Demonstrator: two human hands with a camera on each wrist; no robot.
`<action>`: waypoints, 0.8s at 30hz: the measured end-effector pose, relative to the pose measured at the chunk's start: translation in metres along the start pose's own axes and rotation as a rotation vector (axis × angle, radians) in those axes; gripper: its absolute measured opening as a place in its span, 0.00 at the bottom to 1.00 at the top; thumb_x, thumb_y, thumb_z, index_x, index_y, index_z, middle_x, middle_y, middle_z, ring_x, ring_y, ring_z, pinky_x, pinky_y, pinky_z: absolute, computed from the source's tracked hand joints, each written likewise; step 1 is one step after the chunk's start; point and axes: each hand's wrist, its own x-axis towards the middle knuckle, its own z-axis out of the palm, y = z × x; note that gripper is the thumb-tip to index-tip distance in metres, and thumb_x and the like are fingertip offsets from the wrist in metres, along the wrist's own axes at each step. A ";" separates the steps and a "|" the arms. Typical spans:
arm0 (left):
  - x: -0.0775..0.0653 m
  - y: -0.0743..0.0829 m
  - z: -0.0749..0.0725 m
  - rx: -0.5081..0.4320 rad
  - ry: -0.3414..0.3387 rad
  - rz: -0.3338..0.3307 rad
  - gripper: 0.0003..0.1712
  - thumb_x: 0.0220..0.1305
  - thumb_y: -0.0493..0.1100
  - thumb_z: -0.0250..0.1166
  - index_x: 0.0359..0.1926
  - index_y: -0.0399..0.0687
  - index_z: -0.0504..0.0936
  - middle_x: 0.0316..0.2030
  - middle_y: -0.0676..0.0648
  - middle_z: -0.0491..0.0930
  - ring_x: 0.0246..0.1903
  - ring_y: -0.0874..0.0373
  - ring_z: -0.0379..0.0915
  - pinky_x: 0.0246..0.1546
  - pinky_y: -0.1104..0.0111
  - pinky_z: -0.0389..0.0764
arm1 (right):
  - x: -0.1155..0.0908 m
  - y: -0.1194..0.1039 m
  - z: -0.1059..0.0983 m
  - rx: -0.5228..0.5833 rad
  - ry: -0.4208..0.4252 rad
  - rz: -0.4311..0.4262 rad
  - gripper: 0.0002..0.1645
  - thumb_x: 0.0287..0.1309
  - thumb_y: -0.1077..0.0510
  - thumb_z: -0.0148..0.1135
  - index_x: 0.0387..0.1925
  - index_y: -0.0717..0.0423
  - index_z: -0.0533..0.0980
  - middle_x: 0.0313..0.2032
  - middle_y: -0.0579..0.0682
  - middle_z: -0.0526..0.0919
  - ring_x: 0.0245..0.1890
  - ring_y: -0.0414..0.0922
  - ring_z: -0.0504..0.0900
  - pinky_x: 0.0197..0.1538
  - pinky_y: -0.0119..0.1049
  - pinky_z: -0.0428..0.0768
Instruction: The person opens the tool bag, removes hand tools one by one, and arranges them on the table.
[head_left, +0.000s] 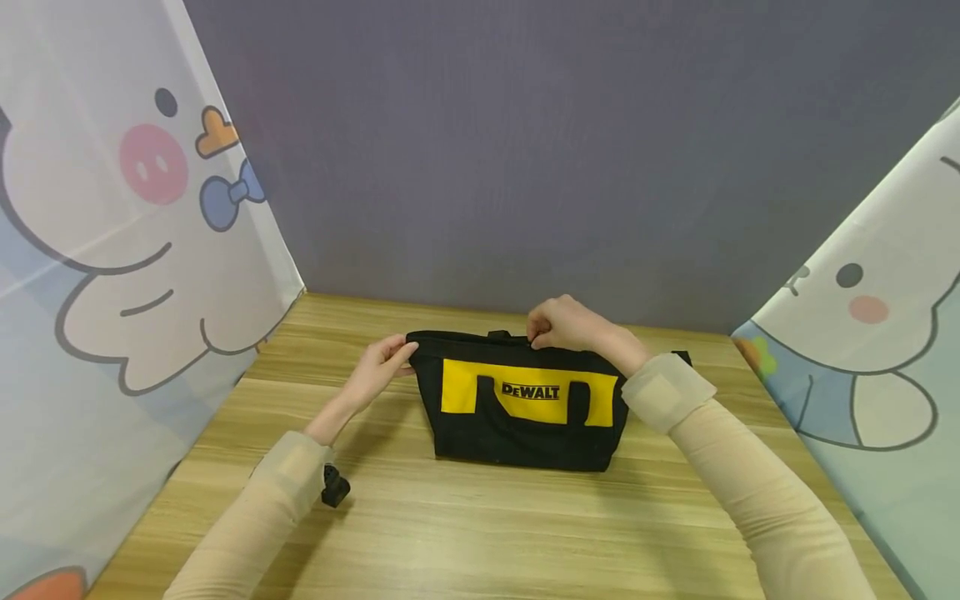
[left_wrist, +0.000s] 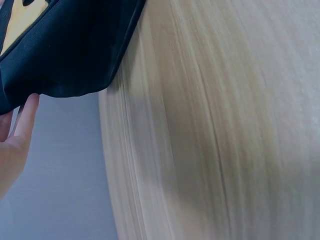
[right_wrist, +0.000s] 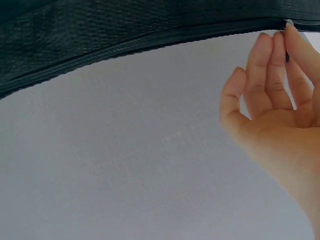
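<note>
A black and yellow DeWalt tool bag (head_left: 517, 446) stands upright on the wooden table, its two black handles hanging down the front. At the bag's upper left corner, my left hand (head_left: 375, 367) pinches the fabric between thumb and fingers. My right hand (head_left: 566, 323) is at the top edge, right of the middle. In the right wrist view, its thumb and fingertips pinch the small zipper pull (right_wrist: 287, 56) on the zipper (right_wrist: 150, 46). The left wrist view shows the left fingers against the dark side fabric (left_wrist: 75, 55). The bag's inside is hidden.
The wooden table (head_left: 465, 533) meets a grey wall panel (head_left: 487, 167) behind the bag. Cartoon-printed sheets (head_left: 97, 250) stand at both sides. A small black object (head_left: 334, 487) shows beside the left cuff. A black strip (head_left: 682, 357) sticks out behind the right forearm.
</note>
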 end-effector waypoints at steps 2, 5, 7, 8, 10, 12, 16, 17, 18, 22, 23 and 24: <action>0.000 0.000 0.000 -0.002 0.000 -0.001 0.20 0.76 0.46 0.53 0.35 0.31 0.65 0.21 0.51 0.58 0.26 0.55 0.69 0.50 0.57 0.84 | -0.001 0.002 0.001 0.007 0.007 -0.013 0.02 0.59 0.61 0.68 0.33 0.56 0.83 0.28 0.49 0.84 0.26 0.40 0.75 0.35 0.34 0.76; 0.001 -0.001 0.001 -0.009 -0.003 0.007 0.20 0.76 0.46 0.53 0.34 0.31 0.65 0.20 0.51 0.57 0.24 0.60 0.65 0.50 0.58 0.85 | -0.002 0.005 0.000 0.018 0.004 -0.010 0.02 0.59 0.60 0.68 0.32 0.56 0.83 0.29 0.49 0.85 0.26 0.41 0.76 0.35 0.34 0.77; 0.002 -0.001 0.001 -0.012 -0.004 0.014 0.20 0.76 0.45 0.52 0.33 0.30 0.64 0.20 0.52 0.57 0.23 0.62 0.63 0.50 0.59 0.85 | -0.002 0.005 -0.002 0.024 -0.006 -0.001 0.03 0.59 0.60 0.68 0.32 0.57 0.83 0.29 0.50 0.85 0.26 0.41 0.76 0.35 0.34 0.76; 0.002 -0.001 0.002 -0.011 -0.003 0.018 0.19 0.76 0.44 0.52 0.33 0.30 0.64 0.20 0.52 0.56 0.23 0.63 0.63 0.49 0.60 0.85 | -0.002 0.005 -0.003 0.028 -0.012 0.008 0.03 0.59 0.60 0.68 0.32 0.57 0.83 0.29 0.50 0.84 0.26 0.41 0.75 0.35 0.34 0.76; 0.002 0.000 0.003 -0.008 -0.002 0.022 0.19 0.76 0.43 0.52 0.33 0.30 0.64 0.20 0.52 0.56 0.23 0.62 0.63 0.49 0.61 0.85 | -0.002 0.005 -0.004 0.036 -0.024 0.022 0.03 0.59 0.60 0.68 0.32 0.57 0.82 0.29 0.50 0.84 0.26 0.42 0.75 0.35 0.34 0.76; 0.002 0.000 0.003 -0.003 -0.001 0.025 0.19 0.76 0.43 0.52 0.32 0.30 0.63 0.20 0.51 0.56 0.23 0.61 0.63 0.49 0.61 0.85 | -0.002 0.005 -0.006 0.045 -0.037 0.040 0.03 0.59 0.61 0.68 0.32 0.57 0.82 0.29 0.50 0.84 0.26 0.42 0.76 0.34 0.34 0.76; 0.002 0.001 0.004 0.016 -0.005 0.031 0.19 0.77 0.42 0.51 0.32 0.29 0.63 0.21 0.49 0.56 0.24 0.55 0.63 0.50 0.57 0.85 | -0.003 0.007 -0.007 0.066 -0.064 0.093 0.02 0.59 0.61 0.67 0.31 0.55 0.81 0.29 0.49 0.84 0.27 0.43 0.77 0.35 0.34 0.77; 0.001 0.000 0.004 0.021 -0.004 0.030 0.20 0.77 0.43 0.51 0.33 0.29 0.62 0.21 0.49 0.56 0.24 0.54 0.63 0.50 0.56 0.84 | -0.003 0.008 -0.007 0.070 -0.066 0.108 0.03 0.58 0.61 0.68 0.31 0.55 0.81 0.29 0.49 0.83 0.27 0.43 0.78 0.35 0.34 0.76; 0.002 0.000 0.004 0.025 -0.002 0.030 0.20 0.77 0.43 0.51 0.33 0.28 0.62 0.21 0.49 0.56 0.25 0.53 0.63 0.51 0.55 0.84 | -0.004 0.009 -0.007 0.077 -0.069 0.123 0.03 0.58 0.61 0.68 0.30 0.55 0.80 0.28 0.49 0.83 0.27 0.43 0.78 0.35 0.34 0.76; 0.002 -0.002 0.003 0.035 0.010 0.024 0.19 0.77 0.42 0.50 0.33 0.28 0.63 0.22 0.49 0.56 0.25 0.54 0.63 0.51 0.55 0.84 | -0.009 0.013 -0.009 0.095 -0.072 0.155 0.04 0.58 0.61 0.67 0.29 0.55 0.79 0.27 0.49 0.82 0.26 0.43 0.77 0.36 0.35 0.75; 0.002 -0.003 0.003 0.038 0.012 0.027 0.19 0.77 0.42 0.50 0.33 0.28 0.63 0.22 0.50 0.56 0.25 0.56 0.63 0.51 0.56 0.84 | -0.010 0.014 -0.009 0.099 -0.073 0.158 0.04 0.58 0.61 0.67 0.29 0.55 0.79 0.26 0.49 0.82 0.26 0.43 0.77 0.36 0.35 0.75; 0.002 -0.003 0.003 0.040 0.013 0.031 0.19 0.77 0.42 0.50 0.33 0.28 0.63 0.22 0.50 0.56 0.24 0.57 0.62 0.51 0.56 0.84 | -0.010 0.015 -0.010 0.103 -0.075 0.160 0.04 0.59 0.61 0.67 0.30 0.55 0.79 0.26 0.49 0.82 0.26 0.43 0.76 0.37 0.35 0.75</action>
